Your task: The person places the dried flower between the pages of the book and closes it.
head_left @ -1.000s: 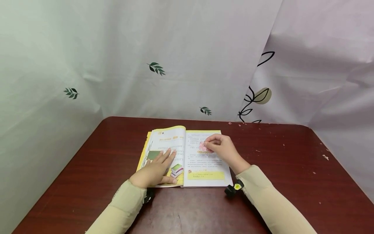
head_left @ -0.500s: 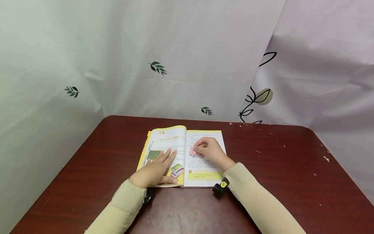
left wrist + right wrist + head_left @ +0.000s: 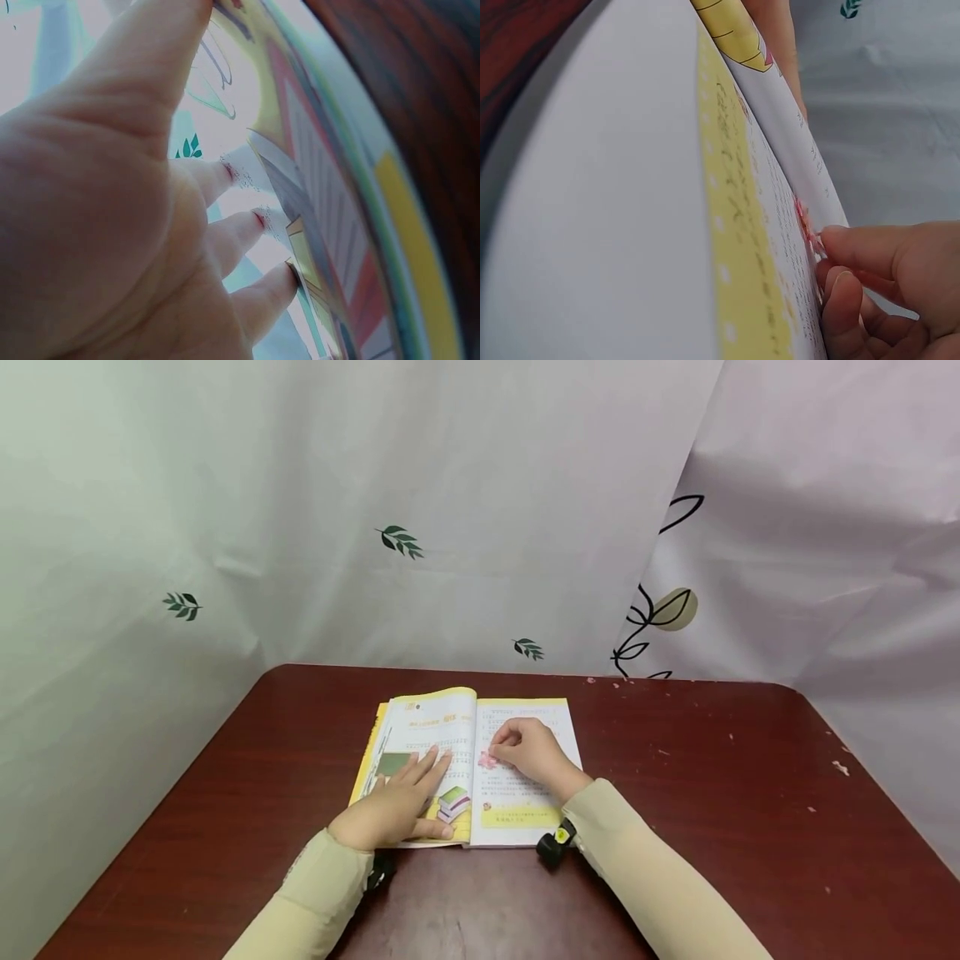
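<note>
An open book (image 3: pixel 510 837) with yellow-edged printed pages lies on the table. My left hand (image 3: pixel 393 810) rests on its left page, fingers spread and straight, beside a printed stack of books. In the left wrist view, the palm and fingertips (image 3: pixel 244 232) of that hand lie against the page. Over the right page, my right hand (image 3: pixel 532 752) pinches a small pink flower-shaped piece (image 3: pixel 487 761) between thumb and fingertips, close to the book's centre fold. The right wrist view shows the pink piece (image 3: pixel 803 217) at the page surface; part of it is hidden by the fingers.
The dark red wooden table (image 3: pixel 720 827) extends on both sides of the book. A pale curtain (image 3: pixel 480 510) with leaf prints hangs behind the table and along its sides. Black wrist-worn devices (image 3: pixel 553 847) sit under the sleeves.
My right hand has moved left and slightly nearer me across the right page, carrying the pink piece towards the centre fold. The left hand has stayed in place on the left page.
</note>
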Motion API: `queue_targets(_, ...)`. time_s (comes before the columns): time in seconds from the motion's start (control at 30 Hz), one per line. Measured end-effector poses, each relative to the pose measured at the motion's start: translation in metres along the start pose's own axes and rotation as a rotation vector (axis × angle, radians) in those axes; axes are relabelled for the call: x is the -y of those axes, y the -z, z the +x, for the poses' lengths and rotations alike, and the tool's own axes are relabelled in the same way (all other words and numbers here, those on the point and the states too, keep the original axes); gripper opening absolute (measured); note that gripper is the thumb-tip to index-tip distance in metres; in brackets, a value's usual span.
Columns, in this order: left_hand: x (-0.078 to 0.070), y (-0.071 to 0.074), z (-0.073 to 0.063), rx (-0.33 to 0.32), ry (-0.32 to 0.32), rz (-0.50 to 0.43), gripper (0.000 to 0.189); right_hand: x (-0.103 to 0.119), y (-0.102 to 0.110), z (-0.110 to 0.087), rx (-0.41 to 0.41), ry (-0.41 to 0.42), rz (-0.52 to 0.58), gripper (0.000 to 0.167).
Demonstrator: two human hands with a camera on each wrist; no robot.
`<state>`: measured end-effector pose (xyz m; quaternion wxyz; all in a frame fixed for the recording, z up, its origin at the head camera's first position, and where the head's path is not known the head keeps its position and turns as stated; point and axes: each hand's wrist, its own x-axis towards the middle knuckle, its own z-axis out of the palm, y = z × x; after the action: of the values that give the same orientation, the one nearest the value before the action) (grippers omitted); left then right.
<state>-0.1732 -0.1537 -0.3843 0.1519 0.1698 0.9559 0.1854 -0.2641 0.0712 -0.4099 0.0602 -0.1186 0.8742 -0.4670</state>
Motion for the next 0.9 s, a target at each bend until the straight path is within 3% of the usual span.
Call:
queue_targets(0.57,0.003,0.003,0.001,0.019,-0.015,-0.027,0.102,-0.003,0.005,-0.002,0.040,-0.006,0.070,0.002)
queue_targets(0.7,0.004,0.005,0.001,0.030,-0.014,-0.032,0.102,-0.002,0.007,-0.008,0.059,-0.002,0.082,0.007)
queue_targets(0.9,0.008,0.008,0.001,0.041,-0.029,-0.027,0.101,0.006,0.009,-0.019,0.034,0.046,0.023,0.011)
